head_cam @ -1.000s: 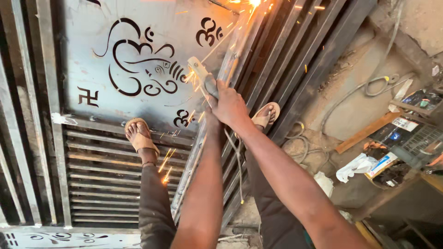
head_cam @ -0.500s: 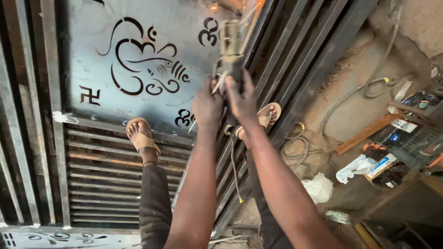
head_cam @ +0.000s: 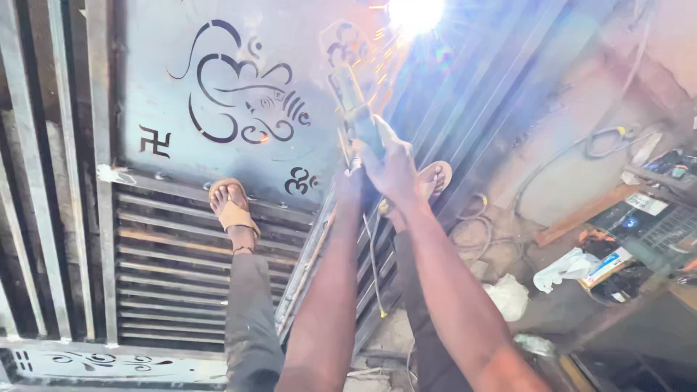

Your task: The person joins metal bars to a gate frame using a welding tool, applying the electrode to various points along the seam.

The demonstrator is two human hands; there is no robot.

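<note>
A large grey steel gate [head_cam: 181,87], cut with curling figures, is lying across the left and centre of the frame. At upper centre, a slim grey angle grinder [head_cam: 352,109] is throwing a white glare and orange sparks. The right hand [head_cam: 396,168] and left hand [head_cam: 350,180] are both wrapping fingers closed around its body.

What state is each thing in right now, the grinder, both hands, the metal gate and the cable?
Angle grinder: running, bright sparks at its far end, held out over the gate.
Left hand: closed on the grinder's rear.
Right hand: wrapped around the grinder's body.
Metal gate: lying flat, the person standing on it in sandals.
Power cable: hanging slack below the hands.
</note>
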